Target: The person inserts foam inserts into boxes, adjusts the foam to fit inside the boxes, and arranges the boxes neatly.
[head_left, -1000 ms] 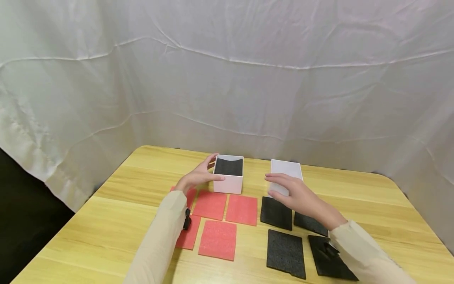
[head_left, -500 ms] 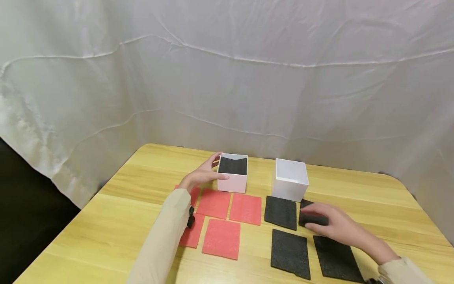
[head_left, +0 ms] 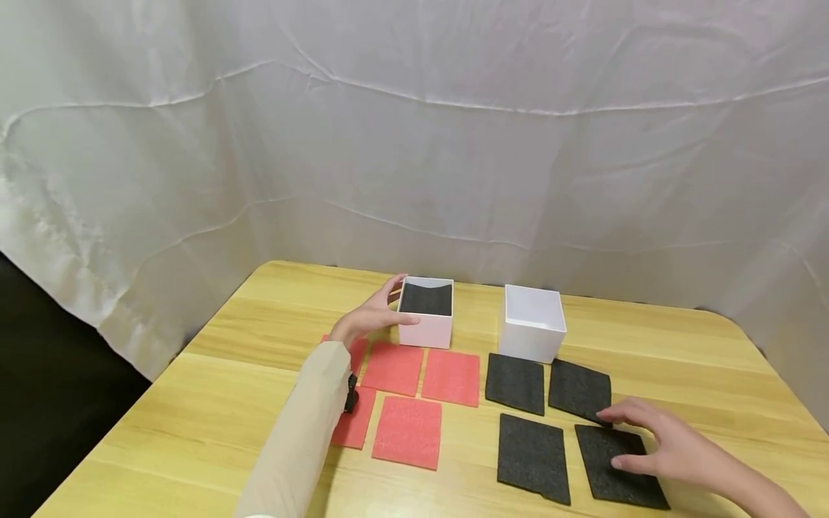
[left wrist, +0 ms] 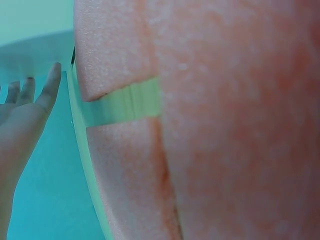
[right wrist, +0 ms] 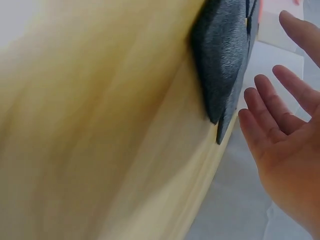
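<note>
My left hand (head_left: 381, 311) rests with straight fingers against the left side of a white box (head_left: 427, 327) that has black foam inside it. In the left wrist view those fingers (left wrist: 30, 95) are straight, beside red foam sheets (left wrist: 225, 125). My right hand (head_left: 648, 440) is spread over the near-right black foam sheet (head_left: 622, 471), fingertips touching or just above it. The right wrist view shows the open palm (right wrist: 285, 140) next to a black foam edge (right wrist: 225, 55). An empty white box (head_left: 532, 324) stands to the right of the first.
Several red foam sheets (head_left: 408, 432) lie at the left of the wooden table (head_left: 194, 432), one partly under my left sleeve. Three more black sheets (head_left: 532, 457) lie at the right. A white cloth (head_left: 414, 144) hangs behind and around the table.
My right hand has drawn back from the empty white box, toward me and to the right, onto the near-right black sheet. The left hand has stayed at the box.
</note>
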